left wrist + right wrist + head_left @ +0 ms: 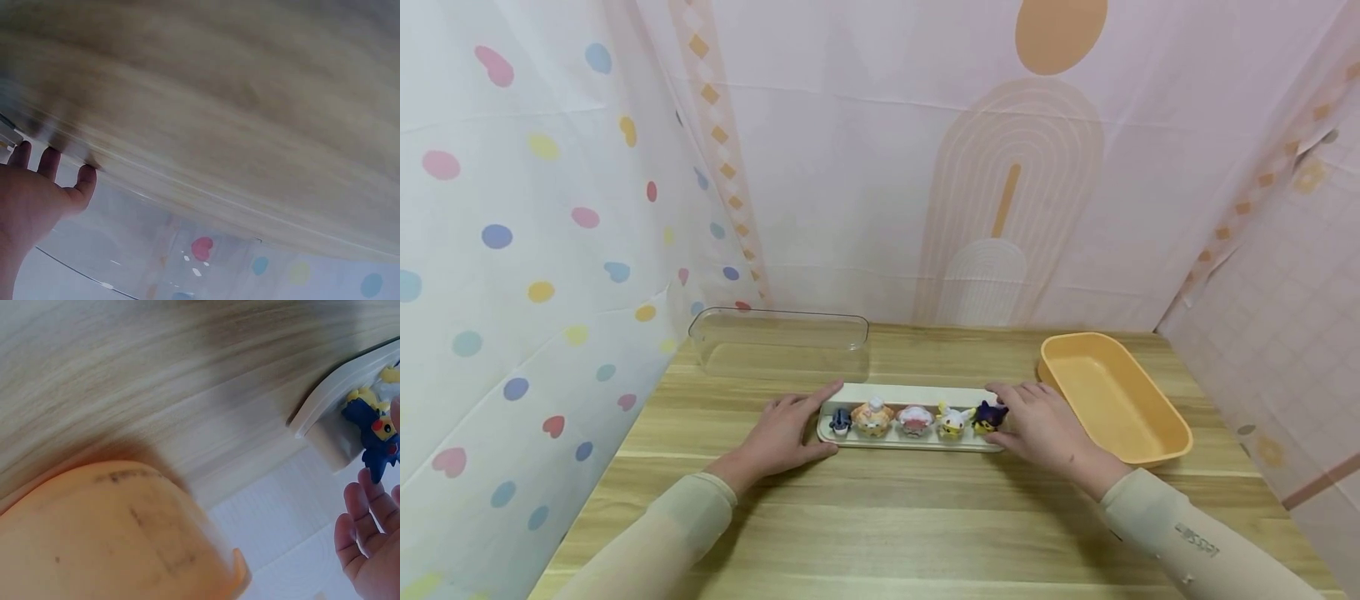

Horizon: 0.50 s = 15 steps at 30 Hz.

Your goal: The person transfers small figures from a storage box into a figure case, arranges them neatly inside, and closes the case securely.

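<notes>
A long white tray (917,392) on the table holds a row of several small toy figurines. My left hand (784,435) spans its left end, thumb at the near corner and index finger at the far one. In the left wrist view the left hand (37,194) has its fingers spread, with the tray mostly cut off. My right hand (1045,425) is at the right end, thumb and fingertips on either side of the dark blue and yellow figurine (988,417). In the right wrist view, fingertips touch this figurine (375,440) by its pointed ear.
Behind and left stands a clear plastic cover (782,354). A yellow-orange bin (1172,446) is close beside my right hand. Beside the dark figurine are a white-and-yellow figurine (952,423), a pink-and-white one (915,422), an orange one (872,419) and a dark blue-grey one (840,423).
</notes>
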Each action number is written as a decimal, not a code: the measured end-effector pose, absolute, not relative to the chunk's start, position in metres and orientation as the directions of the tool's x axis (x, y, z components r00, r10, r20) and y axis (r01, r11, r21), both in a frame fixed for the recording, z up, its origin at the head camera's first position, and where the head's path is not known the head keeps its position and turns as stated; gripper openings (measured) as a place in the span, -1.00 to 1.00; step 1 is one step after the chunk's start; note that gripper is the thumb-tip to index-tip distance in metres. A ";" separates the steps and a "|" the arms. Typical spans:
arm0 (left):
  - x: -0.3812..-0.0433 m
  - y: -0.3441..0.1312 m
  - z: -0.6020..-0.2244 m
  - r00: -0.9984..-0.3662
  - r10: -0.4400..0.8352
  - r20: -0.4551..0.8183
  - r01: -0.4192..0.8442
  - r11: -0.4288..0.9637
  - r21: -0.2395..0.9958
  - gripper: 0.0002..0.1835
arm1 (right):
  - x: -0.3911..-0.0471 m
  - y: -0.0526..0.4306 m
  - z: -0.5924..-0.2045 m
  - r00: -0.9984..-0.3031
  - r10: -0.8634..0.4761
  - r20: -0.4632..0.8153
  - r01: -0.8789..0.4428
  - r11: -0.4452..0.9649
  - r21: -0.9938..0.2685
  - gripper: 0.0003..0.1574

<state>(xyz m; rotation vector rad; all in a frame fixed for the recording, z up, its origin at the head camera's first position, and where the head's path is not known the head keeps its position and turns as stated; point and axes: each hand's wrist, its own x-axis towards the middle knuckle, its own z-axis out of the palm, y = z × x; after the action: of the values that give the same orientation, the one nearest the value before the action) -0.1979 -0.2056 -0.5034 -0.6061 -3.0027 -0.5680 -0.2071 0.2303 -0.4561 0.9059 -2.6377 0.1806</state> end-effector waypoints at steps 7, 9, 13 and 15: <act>-0.199 -0.207 -0.500 -0.917 0.389 0.088 0.394 0.846 0.358 0.17 | -0.207 0.243 -0.451 -0.781 -0.525 0.339 -0.580 0.811 -0.079 0.03; -0.197 -0.211 -0.496 -0.916 0.388 0.101 0.396 0.835 0.381 0.17 | -0.207 0.247 -0.449 -0.794 -0.508 0.334 -0.566 0.818 -0.101 0.04; -0.198 -0.226 -0.477 -0.914 0.358 0.190 0.405 0.826 0.392 -0.01 | -0.209 0.259 -0.443 -0.801 -0.487 0.349 -0.553 0.824 -0.120 0.03; -0.203 -0.238 -0.464 -0.895 0.344 0.284 0.428 0.838 0.337 -0.12 | -0.210 0.266 -0.439 -0.794 -0.482 0.371 -0.553 0.825 -0.111 0.04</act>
<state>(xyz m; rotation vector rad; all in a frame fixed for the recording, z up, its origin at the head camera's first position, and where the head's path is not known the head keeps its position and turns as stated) -0.2029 -0.2381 -0.4637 -0.5966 -2.8061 -0.5872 -0.2103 0.2656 -0.4388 0.7838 -2.6799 0.3060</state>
